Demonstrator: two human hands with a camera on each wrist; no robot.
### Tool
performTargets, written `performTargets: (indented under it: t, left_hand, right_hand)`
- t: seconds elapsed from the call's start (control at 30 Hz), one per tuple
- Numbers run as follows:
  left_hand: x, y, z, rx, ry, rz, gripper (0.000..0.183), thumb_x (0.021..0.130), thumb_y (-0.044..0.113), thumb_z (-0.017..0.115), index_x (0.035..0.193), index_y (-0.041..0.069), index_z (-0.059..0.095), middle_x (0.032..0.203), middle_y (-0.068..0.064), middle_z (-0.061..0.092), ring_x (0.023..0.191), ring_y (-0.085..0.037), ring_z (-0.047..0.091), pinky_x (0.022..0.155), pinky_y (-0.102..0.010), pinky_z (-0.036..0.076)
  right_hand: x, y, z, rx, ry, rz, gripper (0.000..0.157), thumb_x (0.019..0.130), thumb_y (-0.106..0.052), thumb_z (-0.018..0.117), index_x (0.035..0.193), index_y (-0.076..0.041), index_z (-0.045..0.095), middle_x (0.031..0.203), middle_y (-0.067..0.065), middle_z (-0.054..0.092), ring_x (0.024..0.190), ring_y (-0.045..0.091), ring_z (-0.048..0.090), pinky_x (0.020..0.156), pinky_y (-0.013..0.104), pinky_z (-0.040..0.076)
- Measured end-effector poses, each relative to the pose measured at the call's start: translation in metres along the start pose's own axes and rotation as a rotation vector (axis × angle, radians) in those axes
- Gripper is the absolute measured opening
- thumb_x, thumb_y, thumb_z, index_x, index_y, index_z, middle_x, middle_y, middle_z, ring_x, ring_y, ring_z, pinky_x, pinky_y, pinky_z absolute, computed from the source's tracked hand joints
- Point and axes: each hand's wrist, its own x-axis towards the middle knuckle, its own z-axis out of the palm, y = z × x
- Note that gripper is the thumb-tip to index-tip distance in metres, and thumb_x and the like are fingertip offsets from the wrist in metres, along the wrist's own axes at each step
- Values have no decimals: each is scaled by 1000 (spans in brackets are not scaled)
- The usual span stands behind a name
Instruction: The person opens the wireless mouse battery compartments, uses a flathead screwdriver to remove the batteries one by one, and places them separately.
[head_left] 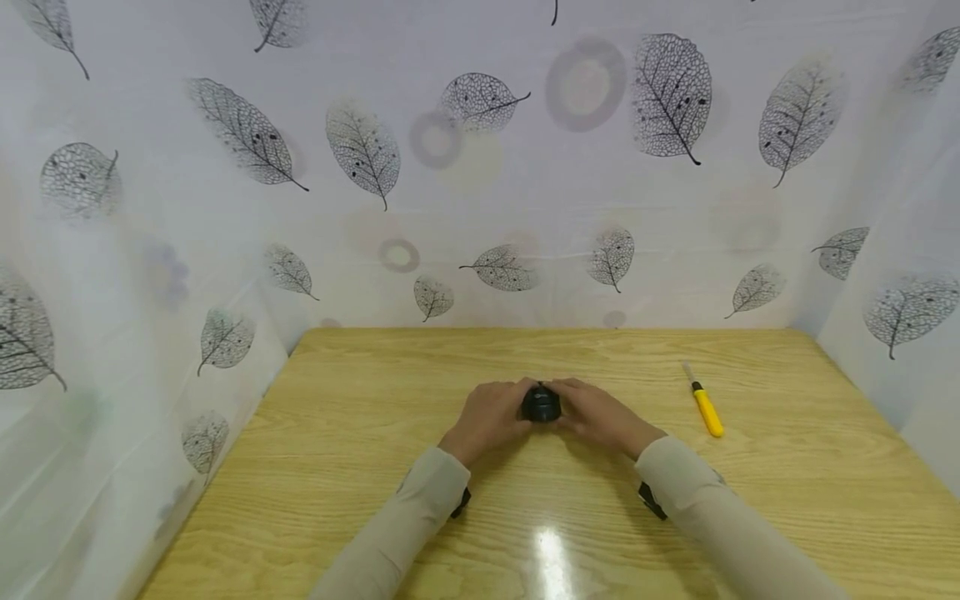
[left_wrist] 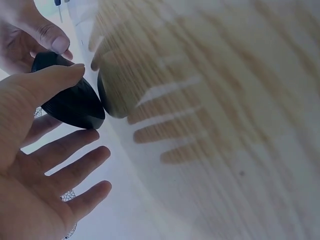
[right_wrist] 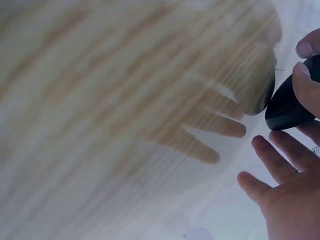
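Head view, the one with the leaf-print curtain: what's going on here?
A person's left hand and right hand are holding a small, rounded black object between them, possibly a computer mouse, at the wooden table. The thumbs press on it, with some fingers spread loosely below. A yellow-handled screwdriver lies untouched on the tabletop, off to the person's right.

A smooth, black, rounded object [head_left: 542, 405] bearing a small pale marking sits on the desk [head_left: 360, 417], nearer its far edge, roughly midway between its sides.
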Motion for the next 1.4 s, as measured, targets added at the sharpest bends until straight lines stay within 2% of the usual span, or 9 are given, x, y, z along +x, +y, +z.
performTargets:
  t: [0.13,0.33,0.6,0.83,1.07,1.23,1.4]
  left_hand:
    - [-1,2,-1,-19,11,2,43,87,26,81,126,14,66,109,-3,75,98,-20,70,88,-37,57]
    - [-2,3,-2,-35,57,50,30,94,23,74,122,14,70,105,-1,75,94,-18,71,83,-34,58]
    - [-6,3,-4,-27,93,66,40,97,27,71,133,10,66,111,-3,75,97,-18,71,85,-33,59]
    - [-8,4,-4,-23,136,76,36,101,25,66,134,11,65,109,-3,75,95,-19,71,82,-34,59]
    - [-5,6,-5,-50,120,39,35,102,21,63,135,9,62,122,-9,71,105,-25,70,88,-38,59]
    - [-4,6,-6,-125,86,4,37,103,20,61,138,8,58,132,-8,65,117,-23,65,96,-37,56]
    - [-3,9,-9,-205,71,-17,37,105,23,57,139,8,57,130,-8,66,117,-21,65,96,-37,55]
  right_hand:
    - [-3,-1,-2,31,13,-15,57,96,-14,71,146,3,49,143,24,53,131,42,52,109,55,43]
    - [-6,-1,-3,36,70,-83,52,98,-10,67,146,2,50,141,21,56,129,39,55,108,52,45]
    - [-7,0,-3,36,99,-134,54,98,-8,67,147,1,49,140,22,57,126,38,58,103,49,50]
    - [-8,-1,-3,66,168,-169,54,96,-4,70,146,-6,52,133,17,63,120,34,62,99,47,54]
    - [-6,-2,-5,82,211,-190,49,96,-2,68,143,-6,55,133,14,64,121,31,63,102,45,52]
    - [-6,-4,-6,75,221,-190,44,98,-3,65,141,0,53,129,17,66,118,32,64,98,46,54]
    - [-5,-6,-6,100,222,-165,39,101,-6,61,138,-1,53,125,16,67,115,30,66,96,45,55]
